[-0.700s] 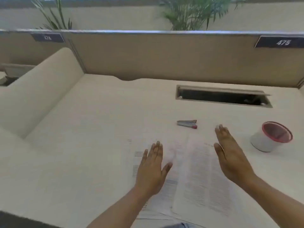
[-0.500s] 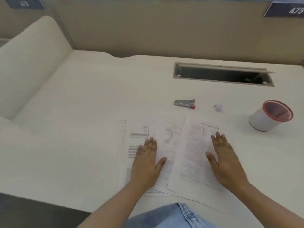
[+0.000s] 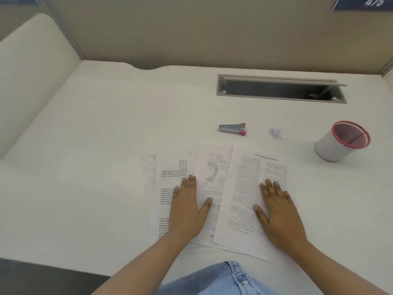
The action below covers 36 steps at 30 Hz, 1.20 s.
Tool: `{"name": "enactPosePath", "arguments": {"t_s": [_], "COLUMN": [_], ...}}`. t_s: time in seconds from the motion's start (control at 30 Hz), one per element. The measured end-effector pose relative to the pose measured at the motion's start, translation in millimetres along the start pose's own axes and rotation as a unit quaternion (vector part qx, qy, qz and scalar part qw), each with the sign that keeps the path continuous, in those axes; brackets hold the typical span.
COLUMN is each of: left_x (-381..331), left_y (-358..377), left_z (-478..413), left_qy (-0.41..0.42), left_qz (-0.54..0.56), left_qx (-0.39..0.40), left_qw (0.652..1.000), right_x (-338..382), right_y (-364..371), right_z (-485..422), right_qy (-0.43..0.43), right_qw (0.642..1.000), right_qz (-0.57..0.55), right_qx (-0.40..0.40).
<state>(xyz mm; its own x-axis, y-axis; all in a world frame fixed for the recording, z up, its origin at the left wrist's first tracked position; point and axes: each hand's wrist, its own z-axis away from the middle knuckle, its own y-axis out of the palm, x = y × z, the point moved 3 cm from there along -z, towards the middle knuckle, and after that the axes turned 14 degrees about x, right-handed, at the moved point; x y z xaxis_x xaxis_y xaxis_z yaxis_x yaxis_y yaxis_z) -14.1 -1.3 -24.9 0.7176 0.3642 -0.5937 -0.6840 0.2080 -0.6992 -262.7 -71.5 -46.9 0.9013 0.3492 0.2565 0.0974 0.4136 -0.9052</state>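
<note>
While both hands lie flat on paper, nothing is gripped: left hand (image 3: pixel 187 207) palm-down across the left and middle pages, right hand (image 3: pixel 280 213) palm-down on the top right page, fingers straight, the two hands well apart. Printed sheets (image 3: pixel 244 177) sit fanned in overlapping layers on the bench (image 3: pixel 106 145) directly in front of the person, with their near corners close to the bench's front edge and the print upside down from this side. My read is that the step is to gather the fan into one squared stack, probably for the stapler (image 3: pixel 232 129) lying just beyond the pages. To do it well, keep light downward pressure and slide both palms inward together so the layers ride over each other instead of buckling. Don't drag just the top sheet, since the lower ones look likely to lag. Once they overlap, curl the fingers under the long edges, lift, and tap one short and one long edge on the bench to square them. Check the page order before fixing; I can't tell the count or sequence from here. Risks: a near corner slipping off the front edge, and sweeping into the loose staples (image 3: pixel 275 133) right of the stapler. The red-rimmed cup (image 3: pixel 342 141) is well clear at far right, so it's no concern.
</note>
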Motion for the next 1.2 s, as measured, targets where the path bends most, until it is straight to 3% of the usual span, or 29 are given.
{"name": "enactPosePath", "arguments": {"t_s": [0.17, 0.43, 0.67, 1.0, 1.2], "left_x": [-32.9, -44.4, -42.1, -47.0, -47.1], "left_y": [-27.2, -33.3, -33.4, -23.2, -42.6], "left_z": [-4.6, -21.6, -17.0, -29.4, -49.6], "left_qy": [-0.079, -0.175, -0.179, -0.174, -0.122], "left_qz": [0.271, 0.385, 0.274, 0.366, 0.237], "left_qx": [-0.018, 0.044, -0.018, 0.030, -0.027], "left_qw": [0.959, 0.905, 0.945, 0.914, 0.963], "right_x": [0.1, 1.6, 3.3, 25.1, 23.3], "right_y": [-0.1, -6.9, -9.8, -8.6, -4.5], "right_z": [1.4, -0.5, 1.5, 4.4, -0.8], "right_qy": [0.006, 0.007, -0.001, -0.034, -0.043], "right_qw": [1.000, 0.998, 0.997, 0.993, 0.990], "right_qz": [-0.012, -0.035, -0.042, -0.083, -0.085], "right_qx": [0.016, 0.046, 0.062, 0.078, 0.107]}}
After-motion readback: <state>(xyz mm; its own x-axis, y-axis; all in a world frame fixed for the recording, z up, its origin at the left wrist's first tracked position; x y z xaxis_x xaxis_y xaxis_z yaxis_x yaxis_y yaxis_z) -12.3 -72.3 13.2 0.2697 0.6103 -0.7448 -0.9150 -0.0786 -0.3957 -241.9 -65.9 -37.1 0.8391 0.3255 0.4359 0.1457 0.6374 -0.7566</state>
